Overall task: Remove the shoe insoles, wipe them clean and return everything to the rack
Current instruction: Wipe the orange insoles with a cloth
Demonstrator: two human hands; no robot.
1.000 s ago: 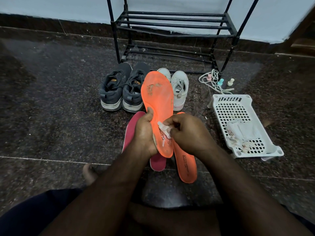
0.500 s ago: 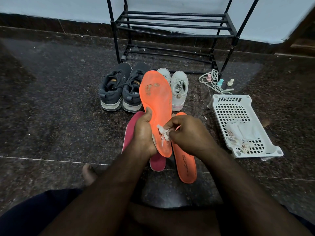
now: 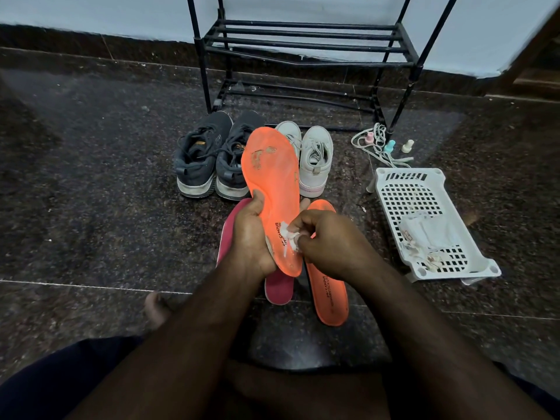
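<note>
- The left hand (image 3: 253, 234) gripped the lower part of an orange insole (image 3: 272, 189), holding it upright with its toe end up, in front of the shoes.
- The right hand (image 3: 327, 241) pinched a white wipe (image 3: 289, 236) against the insole's heel area, beside the printed lettering.
- A second orange insole (image 3: 330, 295) and a pink insole (image 3: 277, 287) lay on the floor (image 3: 91, 192) beneath the hands.
- Dark shoes (image 3: 209, 159) and white shoes (image 3: 315, 159) stood side by side before the black rack (image 3: 306, 40).
- A white basket (image 3: 424, 219) holding crumpled wipes sat to the right; laces (image 3: 378, 147) lay just beyond it.
</note>
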